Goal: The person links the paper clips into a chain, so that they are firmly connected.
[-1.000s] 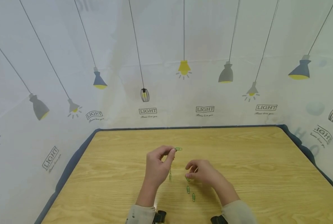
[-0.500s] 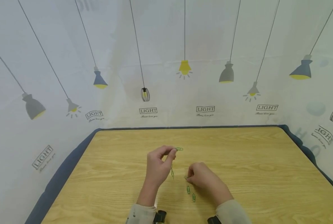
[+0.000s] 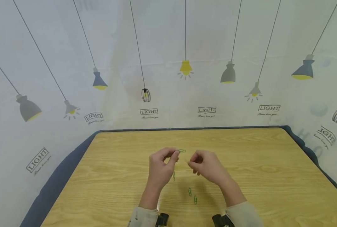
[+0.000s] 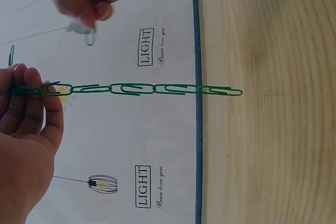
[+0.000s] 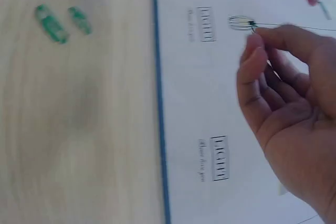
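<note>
My left hand pinches the upper end of a chain of linked green paper clips, which hangs down below the fingers. One paper clip of it sticks out past the thumb and forefinger, toward the right hand. Thumb and forefinger of my right hand pinch a single paper clip, blurred in the left wrist view. The right hand is held above the table, a short gap to the right of the left hand.
Two loose green paper clips lie on the wooden table, below and between the hands. Behind the table's dark blue edge hangs a pale sheet printed with lamps.
The right hand has picked a paper clip off the table and lifted it up toward the left hand. The left hand has stayed nearly still, its chain swaying slightly.
</note>
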Tool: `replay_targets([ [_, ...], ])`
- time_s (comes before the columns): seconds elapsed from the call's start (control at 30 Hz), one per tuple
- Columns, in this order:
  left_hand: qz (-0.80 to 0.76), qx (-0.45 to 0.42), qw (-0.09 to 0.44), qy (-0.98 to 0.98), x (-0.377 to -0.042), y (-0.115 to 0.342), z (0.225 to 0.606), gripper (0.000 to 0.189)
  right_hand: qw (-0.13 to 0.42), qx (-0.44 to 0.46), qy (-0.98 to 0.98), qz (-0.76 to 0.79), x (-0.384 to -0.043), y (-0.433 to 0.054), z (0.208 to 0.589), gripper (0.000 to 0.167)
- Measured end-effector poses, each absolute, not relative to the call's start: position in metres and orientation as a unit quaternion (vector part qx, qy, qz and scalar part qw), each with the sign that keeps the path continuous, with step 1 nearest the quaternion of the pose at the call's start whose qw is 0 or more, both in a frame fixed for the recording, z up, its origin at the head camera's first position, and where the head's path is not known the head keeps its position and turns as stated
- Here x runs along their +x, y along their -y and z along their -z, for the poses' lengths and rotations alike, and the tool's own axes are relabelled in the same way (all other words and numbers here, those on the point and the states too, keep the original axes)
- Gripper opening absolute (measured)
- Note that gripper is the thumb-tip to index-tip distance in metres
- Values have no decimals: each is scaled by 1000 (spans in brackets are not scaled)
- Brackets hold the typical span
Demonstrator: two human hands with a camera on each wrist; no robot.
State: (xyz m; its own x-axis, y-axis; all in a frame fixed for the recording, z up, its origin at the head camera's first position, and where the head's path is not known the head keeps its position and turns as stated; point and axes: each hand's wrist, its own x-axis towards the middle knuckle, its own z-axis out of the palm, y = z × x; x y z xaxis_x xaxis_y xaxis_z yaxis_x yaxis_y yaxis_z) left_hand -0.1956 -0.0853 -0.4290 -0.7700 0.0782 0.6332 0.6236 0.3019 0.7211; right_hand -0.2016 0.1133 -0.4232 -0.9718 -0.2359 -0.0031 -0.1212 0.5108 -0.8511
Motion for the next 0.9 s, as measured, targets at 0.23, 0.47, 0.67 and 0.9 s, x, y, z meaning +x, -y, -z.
replay_targets([
  [0.23, 532, -243, 264, 767, -196, 83, 429, 10, -32, -74, -793, 604, -192, -119, 394, 16],
  [0.47, 533, -260, 270, 759, -198, 81, 429, 8, -76, -150, -791, 588, -186, -119, 387, 13],
  [0.67, 531, -269, 271, 757, -197, 78, 428, 9, -109, -184, -811, 545, -188, -117, 393, 8],
  [0.9, 529, -268, 267, 760, -195, 75, 428, 9, -120, -194, -813, 536, -185, -117, 394, 6],
])
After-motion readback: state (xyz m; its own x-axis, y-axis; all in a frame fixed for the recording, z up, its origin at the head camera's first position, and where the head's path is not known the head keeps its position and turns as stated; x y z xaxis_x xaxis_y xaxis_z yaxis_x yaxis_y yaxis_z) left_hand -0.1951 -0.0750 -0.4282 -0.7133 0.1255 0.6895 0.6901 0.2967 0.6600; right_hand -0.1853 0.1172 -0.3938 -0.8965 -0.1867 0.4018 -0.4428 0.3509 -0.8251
